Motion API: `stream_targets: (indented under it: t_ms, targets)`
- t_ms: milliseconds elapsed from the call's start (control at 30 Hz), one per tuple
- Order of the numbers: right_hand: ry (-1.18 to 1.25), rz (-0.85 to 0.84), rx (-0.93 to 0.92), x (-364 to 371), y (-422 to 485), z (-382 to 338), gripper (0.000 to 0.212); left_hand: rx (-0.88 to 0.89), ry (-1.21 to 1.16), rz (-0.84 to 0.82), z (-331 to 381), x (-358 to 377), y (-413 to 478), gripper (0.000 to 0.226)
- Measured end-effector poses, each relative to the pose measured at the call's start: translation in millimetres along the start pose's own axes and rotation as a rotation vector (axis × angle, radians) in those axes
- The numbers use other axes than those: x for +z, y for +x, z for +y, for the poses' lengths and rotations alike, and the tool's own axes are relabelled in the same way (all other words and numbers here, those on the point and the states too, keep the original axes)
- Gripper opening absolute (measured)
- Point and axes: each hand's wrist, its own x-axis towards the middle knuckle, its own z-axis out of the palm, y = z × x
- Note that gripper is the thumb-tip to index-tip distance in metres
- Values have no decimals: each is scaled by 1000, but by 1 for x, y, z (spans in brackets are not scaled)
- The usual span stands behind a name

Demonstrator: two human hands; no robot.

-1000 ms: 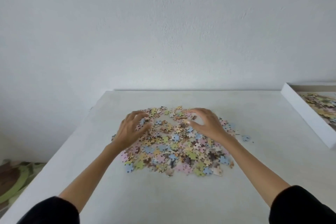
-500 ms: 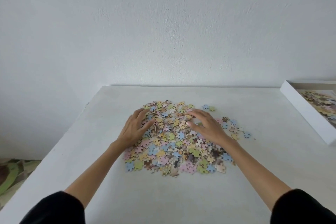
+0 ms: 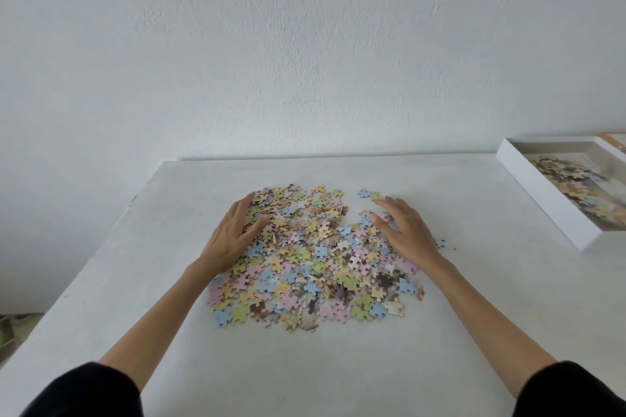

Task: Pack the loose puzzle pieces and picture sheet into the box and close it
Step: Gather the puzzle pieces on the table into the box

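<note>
A wide heap of pastel puzzle pieces (image 3: 311, 257) lies in the middle of the white table (image 3: 305, 366). My left hand (image 3: 233, 234) rests flat on the heap's left edge, fingers straight and pointing away from me. My right hand (image 3: 406, 230) lies on the heap's right edge with relaxed fingers. Two stray pieces (image 3: 369, 194) sit just beyond its fingertips. At the far right stands the open white box (image 3: 542, 193), with several pieces inside it. A strip of a tan sheet or lid (image 3: 614, 140) shows behind the box, cut off by the frame.
A white wall stands right behind the table's far edge. The table's left edge drops to a floor with a green patterned mat (image 3: 8, 332). One small piece (image 3: 440, 242) lies apart, to the right of my right wrist.
Both hands have spread apart from the top middle of the heap to its left and right sides. The view has tilted, so the box shows more fully.
</note>
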Motion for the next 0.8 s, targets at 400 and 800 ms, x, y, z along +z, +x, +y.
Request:
stream_targets:
  t_ms: [400,800]
  targets:
    - [45,-150,-2,-3,41,-16,56,-109,2,-77,1,-3,43,69]
    - [-62,-298,-272,-3,18,-44,102,156,56,-227,13,-22,23,95]
